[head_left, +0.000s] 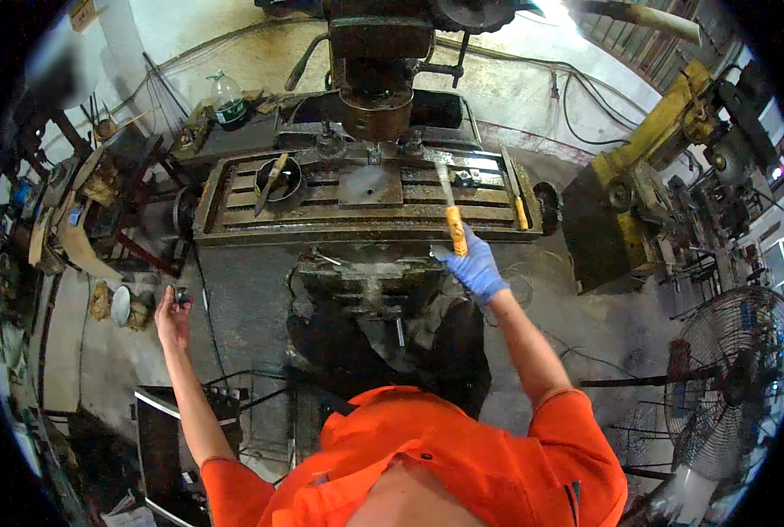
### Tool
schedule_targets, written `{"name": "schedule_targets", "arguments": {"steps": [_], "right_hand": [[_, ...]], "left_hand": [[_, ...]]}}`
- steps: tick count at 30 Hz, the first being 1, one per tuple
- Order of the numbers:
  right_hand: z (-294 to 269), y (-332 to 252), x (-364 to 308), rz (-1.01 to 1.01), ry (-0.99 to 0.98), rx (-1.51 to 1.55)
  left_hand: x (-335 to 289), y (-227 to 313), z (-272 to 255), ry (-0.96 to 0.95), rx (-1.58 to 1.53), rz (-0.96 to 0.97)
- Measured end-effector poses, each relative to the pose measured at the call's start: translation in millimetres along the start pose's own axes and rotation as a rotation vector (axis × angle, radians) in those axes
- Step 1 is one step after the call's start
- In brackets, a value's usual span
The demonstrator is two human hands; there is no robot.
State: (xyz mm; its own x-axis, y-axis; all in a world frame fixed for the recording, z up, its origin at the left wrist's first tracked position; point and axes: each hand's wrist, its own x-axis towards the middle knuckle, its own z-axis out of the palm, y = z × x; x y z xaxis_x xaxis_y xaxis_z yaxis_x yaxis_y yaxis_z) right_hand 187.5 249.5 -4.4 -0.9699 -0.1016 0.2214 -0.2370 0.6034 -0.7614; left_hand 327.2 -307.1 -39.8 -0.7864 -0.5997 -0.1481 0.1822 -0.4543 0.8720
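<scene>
My right hand (480, 268), in a blue glove, is closed round the yellow handle of a file (450, 200). The file's blade points away from me over the front right of a slotted machine table (260, 218). My left hand (174, 321) is bare and held out to the left, apart from the table. Its fingers are closed on a small dark piece (182, 297) whose kind I cannot make out. A square metal plate (383, 187) with a dark hole lies mid-table under the machine's spindle (374, 154). Right of the plate sits a small dark block (467, 178).
On the table's left stands a round pan (293, 183) with a wooden-handled brush (274, 179) across it. Another yellow-handled tool (521, 212) lies at the right edge. Handwheels (546, 207) stick out at the sides. A large fan (730, 378) stands at right; a clear bottle (226, 101) is far left.
</scene>
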Motion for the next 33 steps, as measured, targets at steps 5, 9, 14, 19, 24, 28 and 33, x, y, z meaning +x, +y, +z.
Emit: {"name": "schedule_targets", "arguments": {"steps": [5, 9, 14, 19, 24, 28, 33], "right_hand": [[-20.9, -76.2, 35.4, 0.061, -0.416, -0.760], [11.6, -81.8, 80.1, 0.016, -0.386, -0.754], [48.1, -76.2, 135.4, 0.104, -0.345, -0.742], [32.0, -78.1, 114.0, 0.100, -0.430, -0.675], [-31.9, -101.4, 29.0, -0.048, -0.936, -0.552], [-56.3, -102.0, -14.6, -0.049, -0.807, -0.570], [-74.8, -79.8, -16.1, -0.121, -0.680, -0.568]], "left_hand": [[-10.2, -28.3, 14.2, -0.019, 0.013, -0.072], [-22.1, -28.1, 24.7, -0.104, 0.006, -0.043], [-30.9, -12.3, 37.9, -0.148, 0.019, -0.018], [-45.4, -14.6, 70.8, -0.241, 0.023, -0.033], [-57.8, -49.8, 148.9, -0.294, 0.137, -0.175], [-49.7, -92.6, 234.2, -0.532, 0.328, -0.178], [-25.8, -129.0, 329.4, -0.677, 0.522, -0.054]]}}
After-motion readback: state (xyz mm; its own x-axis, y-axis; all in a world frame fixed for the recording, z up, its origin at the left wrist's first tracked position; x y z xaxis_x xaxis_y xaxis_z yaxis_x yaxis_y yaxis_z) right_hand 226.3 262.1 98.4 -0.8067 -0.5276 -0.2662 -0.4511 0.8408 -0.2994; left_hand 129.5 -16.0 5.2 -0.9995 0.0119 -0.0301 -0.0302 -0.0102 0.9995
